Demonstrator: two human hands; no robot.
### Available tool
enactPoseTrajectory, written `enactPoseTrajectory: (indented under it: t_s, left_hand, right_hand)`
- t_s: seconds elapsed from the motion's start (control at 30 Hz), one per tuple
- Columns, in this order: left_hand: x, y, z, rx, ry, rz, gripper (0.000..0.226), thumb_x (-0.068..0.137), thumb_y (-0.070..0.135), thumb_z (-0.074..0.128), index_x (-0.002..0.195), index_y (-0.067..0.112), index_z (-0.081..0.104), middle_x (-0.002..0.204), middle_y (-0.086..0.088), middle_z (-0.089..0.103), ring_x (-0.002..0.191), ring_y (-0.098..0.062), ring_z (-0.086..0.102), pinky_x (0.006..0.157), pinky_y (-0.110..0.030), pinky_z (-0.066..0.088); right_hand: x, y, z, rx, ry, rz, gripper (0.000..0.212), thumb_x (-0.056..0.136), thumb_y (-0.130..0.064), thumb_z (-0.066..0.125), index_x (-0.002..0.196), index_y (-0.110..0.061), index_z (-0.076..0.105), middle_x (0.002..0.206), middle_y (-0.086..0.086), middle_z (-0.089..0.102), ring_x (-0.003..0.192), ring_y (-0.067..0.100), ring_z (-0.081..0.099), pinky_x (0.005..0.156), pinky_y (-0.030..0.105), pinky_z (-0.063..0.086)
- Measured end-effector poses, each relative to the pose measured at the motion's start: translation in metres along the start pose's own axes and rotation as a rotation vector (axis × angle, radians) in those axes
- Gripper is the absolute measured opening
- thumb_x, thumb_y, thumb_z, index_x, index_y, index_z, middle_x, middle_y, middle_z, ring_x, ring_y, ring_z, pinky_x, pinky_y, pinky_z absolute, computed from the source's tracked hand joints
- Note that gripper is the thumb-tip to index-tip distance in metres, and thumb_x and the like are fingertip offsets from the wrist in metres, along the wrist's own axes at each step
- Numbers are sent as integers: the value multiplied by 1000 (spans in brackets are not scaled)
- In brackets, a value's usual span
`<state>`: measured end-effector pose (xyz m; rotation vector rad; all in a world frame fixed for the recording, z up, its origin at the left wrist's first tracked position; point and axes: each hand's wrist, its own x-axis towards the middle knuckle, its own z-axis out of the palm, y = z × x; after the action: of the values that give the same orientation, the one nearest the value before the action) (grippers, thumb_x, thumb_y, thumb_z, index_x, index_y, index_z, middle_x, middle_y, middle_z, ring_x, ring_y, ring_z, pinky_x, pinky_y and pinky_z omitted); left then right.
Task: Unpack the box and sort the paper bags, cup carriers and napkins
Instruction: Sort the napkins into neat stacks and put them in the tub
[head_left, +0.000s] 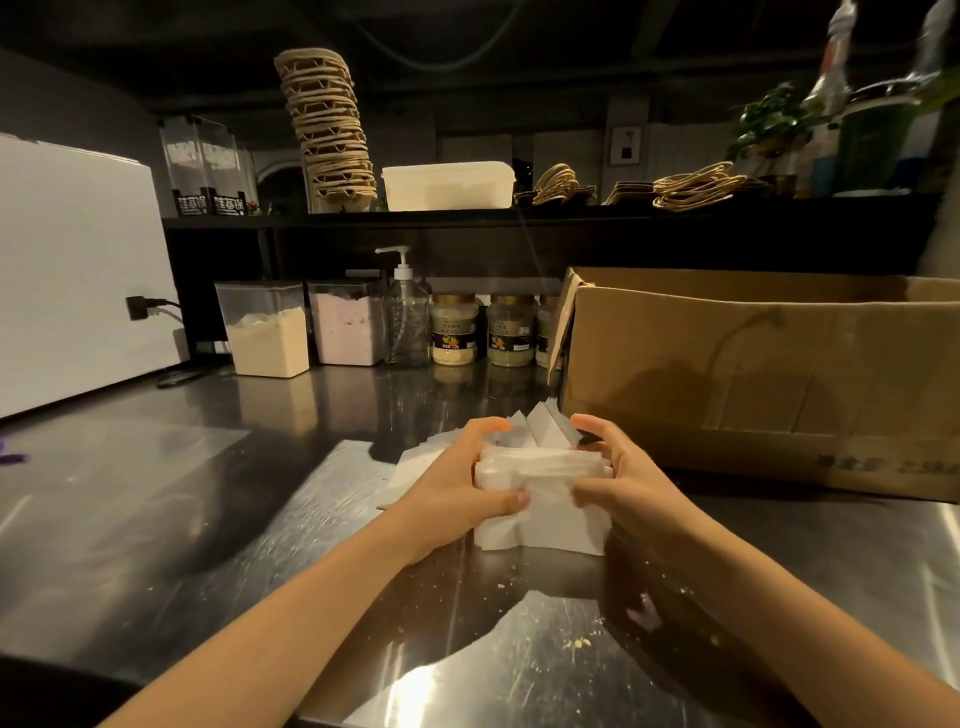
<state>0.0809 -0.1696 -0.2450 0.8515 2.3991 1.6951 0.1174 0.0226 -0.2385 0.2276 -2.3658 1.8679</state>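
Left hand (457, 488) | fingers curled, clasping napkins (540, 499) | right hand (623, 478) likewise, opposite side

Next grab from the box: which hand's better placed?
Right, probably. The right hand grips the napkin stack on its box-facing side, beside the cardboard box; the left hand would have to cross the stack.
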Motion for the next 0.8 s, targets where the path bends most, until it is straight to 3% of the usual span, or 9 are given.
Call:
enactPoseTrajectory:
  t_s: [0.13,0.27,0.37,0.43,0.6,0.7,0.8]
  left_hand:
    - [2,-1,1,-34,42,49,73,80,5,77,133,36,38,118,-2,57,104,-19,63,88,-34,57]
    - [0,0,-1,35,-13,-5,86,80,7,76,143,37,26,114,15,56,101,-11,63,84,-24,56]
    - [2,-1,-1,25,46,15,88,79,5,77,145,36,27,123,6,58,104,-15,64,89,-29,57]
    - [2,-1,-2,23,26,-4,92,78,7,78,146,37,23,127,6,51,106,-16,61,83,-24,57]
    - [1,-1,-1,67,15,-40,95,78,10,78,149,36,19,119,12,50,98,-9,60,75,-17,55]
    - [2,0,-2,62,-3,-55,97,79,12,78,150,36,17,119,13,50,99,-8,60,74,-16,54]
    - [1,1,-1,68,27,-31,92,79,7,77,150,32,24,111,15,54,95,-7,62,76,-18,56]
  right_hand:
    - [-1,-3,-4,-9,50,-87,75,77,11,64,136,-26,36,115,4,50,98,20,59,73,23,54]
    - [-2,-3,-2,-123,3,-65,78,77,9,64,139,-26,33,112,-1,49,96,17,59,71,20,54]
    - [-2,-4,-4,-101,52,-104,76,77,9,64,138,-26,34,111,1,50,93,16,59,70,19,55]
    - [-2,-5,-5,-97,12,-83,81,76,9,66,138,-29,31,114,1,50,97,17,60,70,19,55]
    - [-4,-4,-4,-157,-41,-75,71,76,8,63,133,-26,38,110,4,52,85,15,61,65,19,52]
    - [-4,-4,-5,-164,-82,-52,72,77,7,64,133,-27,36,113,1,49,94,18,59,70,20,53]
    - [-4,-4,-5,-159,-47,-74,67,77,9,62,130,-27,40,110,4,52,88,18,61,68,21,53]
